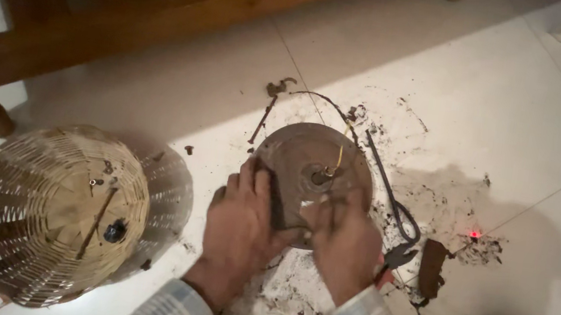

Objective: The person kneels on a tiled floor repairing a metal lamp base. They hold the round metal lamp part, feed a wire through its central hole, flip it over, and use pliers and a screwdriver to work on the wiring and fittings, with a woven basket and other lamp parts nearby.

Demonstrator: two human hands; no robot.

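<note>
The person is crouching over a round, rusty metal disc (307,172) lying flat on the white tiled floor (533,127), and everything else is arranging itself around that disc. The left hand (241,229) is pressing on the disc's near-left edge, fingers curled over a dark strip there, seemingly to keep the disc from sliding. The right hand (341,243) is covering the near-right edge, fingers bent close together; whether they are pinching something small I cannot tell, as motion is blurring them. A thin wire (336,159) is sticking up from the hub at the disc's centre. Just right of the disc, a pair of dark pliers (396,221) is lying within easy reach. Rust crumbs and dirt (273,310) are scattering around the disc, mostly on its near side. Well to the left of the disc, a woven cane basket (53,213) is sitting overturned, set aside.
</note>
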